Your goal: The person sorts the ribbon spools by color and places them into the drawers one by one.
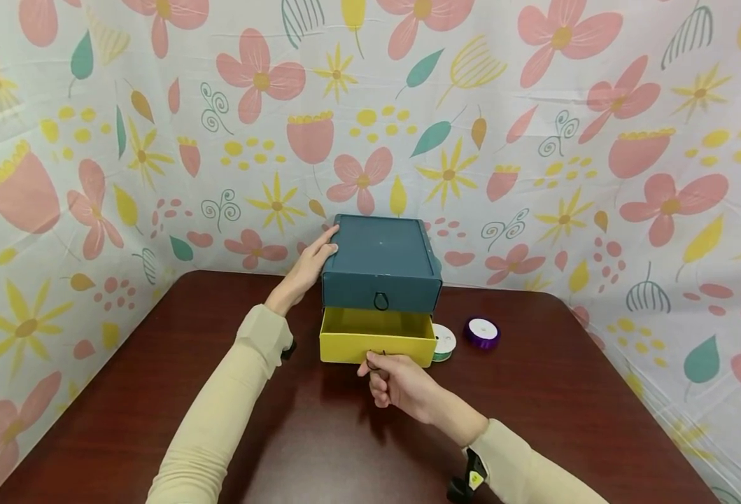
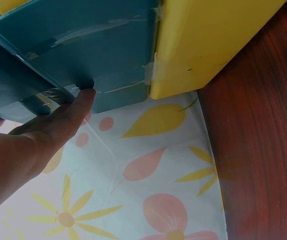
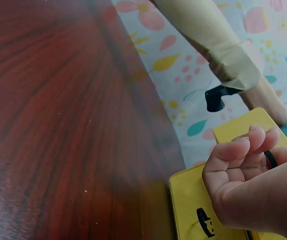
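A teal drawer box [image 1: 379, 245] with a black pull loop on its front stands at the back of the table. Below that front, a yellow drawer [image 1: 376, 348] juts out, and the part of its inside that shows holds nothing. My left hand [image 1: 307, 269] rests along the box's left side, fingers extended; its fingertips touch the teal wall [image 2: 98, 55] in the left wrist view. With curled fingers, my right hand [image 1: 404, 385] pinches a black loop [image 3: 270, 159] at the yellow drawer's front. Another black pull shows on a yellow panel [image 3: 191, 192] in the right wrist view.
To the right of the drawer sits a purple ribbon spool [image 1: 482, 334]. A white spool with a green edge [image 1: 443, 343] is partly hidden behind the drawer. The dark wooden table [image 1: 320, 448] meets a flower-patterned cloth [image 1: 370, 105] at the back and sides.
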Demonstrator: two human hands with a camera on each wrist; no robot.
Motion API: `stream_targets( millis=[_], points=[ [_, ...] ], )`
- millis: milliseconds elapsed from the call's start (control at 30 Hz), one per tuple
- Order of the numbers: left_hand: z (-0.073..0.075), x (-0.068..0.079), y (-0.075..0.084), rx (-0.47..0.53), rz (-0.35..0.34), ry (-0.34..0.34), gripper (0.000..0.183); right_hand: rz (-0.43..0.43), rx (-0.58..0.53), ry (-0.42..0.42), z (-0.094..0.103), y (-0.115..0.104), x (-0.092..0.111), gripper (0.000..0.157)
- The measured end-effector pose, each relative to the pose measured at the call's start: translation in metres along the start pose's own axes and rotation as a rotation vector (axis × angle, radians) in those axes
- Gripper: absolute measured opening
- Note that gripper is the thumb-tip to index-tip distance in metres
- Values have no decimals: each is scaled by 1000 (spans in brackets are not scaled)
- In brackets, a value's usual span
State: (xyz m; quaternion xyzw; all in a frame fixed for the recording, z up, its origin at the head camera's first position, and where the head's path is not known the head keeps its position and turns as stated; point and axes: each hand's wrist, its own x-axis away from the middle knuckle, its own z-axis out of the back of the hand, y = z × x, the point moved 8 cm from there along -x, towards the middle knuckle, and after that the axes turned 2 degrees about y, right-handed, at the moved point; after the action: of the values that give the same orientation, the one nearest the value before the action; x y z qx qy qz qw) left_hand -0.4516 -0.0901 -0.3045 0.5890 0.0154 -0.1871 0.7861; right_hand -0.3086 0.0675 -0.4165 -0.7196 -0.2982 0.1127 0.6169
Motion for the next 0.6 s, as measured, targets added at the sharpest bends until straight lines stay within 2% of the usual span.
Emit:
stream_targets(
  millis=[600],
  points=[
    [0, 0, -1, 10, 6, 6, 56, -11, 9, -28, -14, 10, 21, 31]
  ],
)
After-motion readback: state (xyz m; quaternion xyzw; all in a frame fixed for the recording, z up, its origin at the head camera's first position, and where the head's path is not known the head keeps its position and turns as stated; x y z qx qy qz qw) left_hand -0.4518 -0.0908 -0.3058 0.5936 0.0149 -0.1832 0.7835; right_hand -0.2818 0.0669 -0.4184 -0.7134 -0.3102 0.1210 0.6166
